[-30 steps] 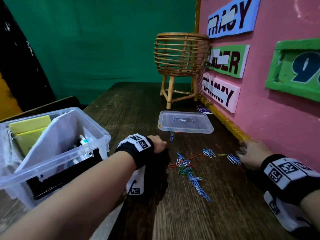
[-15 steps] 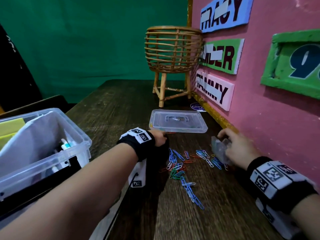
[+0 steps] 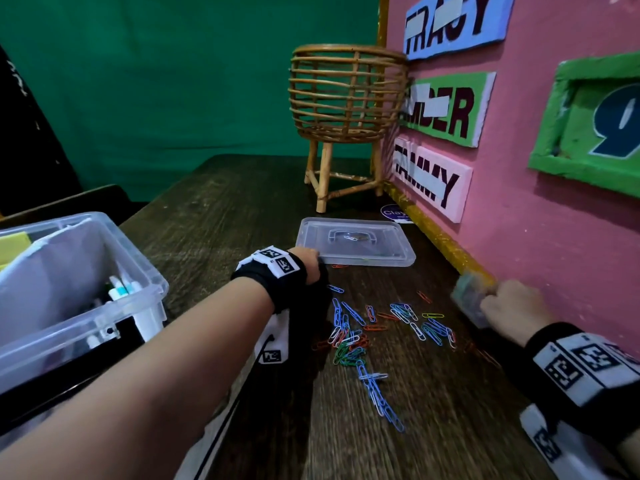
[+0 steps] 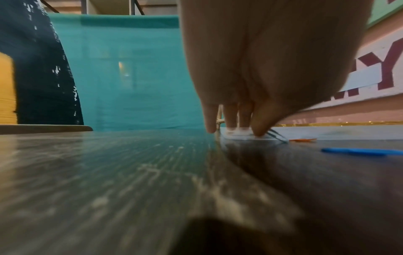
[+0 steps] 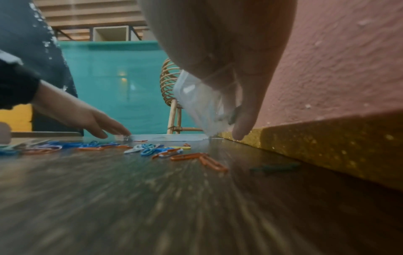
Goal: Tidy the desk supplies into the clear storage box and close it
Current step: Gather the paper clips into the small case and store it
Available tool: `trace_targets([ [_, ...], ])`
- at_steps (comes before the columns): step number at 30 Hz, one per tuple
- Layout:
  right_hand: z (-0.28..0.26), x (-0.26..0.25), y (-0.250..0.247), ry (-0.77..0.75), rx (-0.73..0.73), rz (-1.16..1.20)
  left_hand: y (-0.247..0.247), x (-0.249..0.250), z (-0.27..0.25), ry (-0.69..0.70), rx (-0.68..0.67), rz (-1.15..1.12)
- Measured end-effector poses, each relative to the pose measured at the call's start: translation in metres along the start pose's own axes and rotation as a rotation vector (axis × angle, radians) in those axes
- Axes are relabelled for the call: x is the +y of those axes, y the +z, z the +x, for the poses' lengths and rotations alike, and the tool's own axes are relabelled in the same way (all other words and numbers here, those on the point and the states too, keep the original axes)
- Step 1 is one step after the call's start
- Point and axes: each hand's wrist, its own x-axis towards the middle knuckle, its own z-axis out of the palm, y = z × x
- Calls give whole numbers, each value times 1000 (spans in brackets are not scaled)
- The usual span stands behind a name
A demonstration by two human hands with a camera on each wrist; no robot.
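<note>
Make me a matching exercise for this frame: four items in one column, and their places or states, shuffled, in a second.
1. clear lid
2. paper clips
3. small clear case
4. storage box

a. held in the right hand, near the pink wall
b. open, at the desk's left edge
c. flat on the desk, left hand fingertips at its corner
d. scattered loose between the hands

Pairs: 1-c, 2-d, 3-a, 4-b

Head: high, facing forward and down over the desk.
Wrists: low near the desk surface, facing forward.
Shared: scattered paper clips, centre of frame.
</note>
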Motion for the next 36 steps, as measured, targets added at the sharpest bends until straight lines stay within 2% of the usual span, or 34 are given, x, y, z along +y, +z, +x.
trace_targets([
  [6, -8, 0, -3, -10, -9, -11, -9, 4, -19, 128, 113, -126],
  [12, -19, 10, -12, -32, -18, -79, -4, 9, -52, 228, 116, -289],
  [14, -25, 12, -14, -44, -51, -111, -6, 8, -54, 136, 220, -285],
  [16, -30, 14, -15, -63, -81, -148, -8, 1, -51, -47, 315, -212],
  [18, -36, 16, -16, -99, -98, -175, -5, -7, -48, -173, 223, -151],
  [21, -39, 20, -13, -139, -120, -176, 1, -9, -44, -176, 38, -91],
  [24, -39, 25, -9, -182, -169, -137, 2, -2, -44, -193, -48, -210],
  [27, -39, 28, -5, -305, -259, -19, 3, -5, -46, -272, -82, -387],
  [29, -41, 28, -4, -408, -336, 14, 2, -10, -47, -332, 31, -408],
  [30, -43, 28, -3, -449, -328, 25, -2, -11, -50, -359, 81, -383],
  [33, -47, 29, 0, -484, -247, 45, -12, -17, -56, -405, 235, -368],
  [36, -51, 30, 1, -479, -174, 110, -34, -19, -59, -425, 399, -525],
])
